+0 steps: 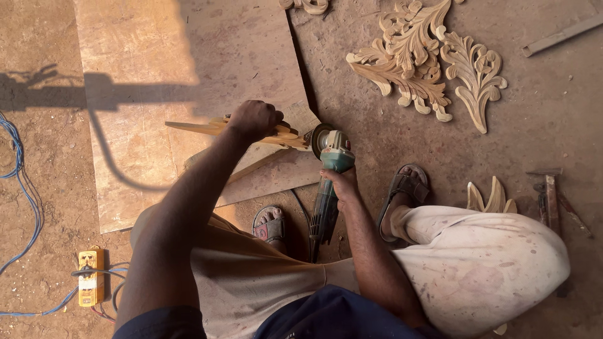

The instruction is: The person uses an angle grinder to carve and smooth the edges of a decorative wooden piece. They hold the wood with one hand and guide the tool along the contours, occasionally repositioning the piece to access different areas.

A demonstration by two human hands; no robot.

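Your view is lit by hard, warm sunlight over the whole floor. It casts crisp dark shadows. A long thin shadow crosses the plywood sheet (188, 69) from the far left, then curves nearer. Your left hand (254, 119) and forearm are dark on the side facing the camera. The near right trouser knee (483, 263) is very bright, close to washed out. The carved leaf panels (427, 63) far right are sharp, relief shaded. Focus holds across the view; no motion blur. You get slight stretching at the frame edges.
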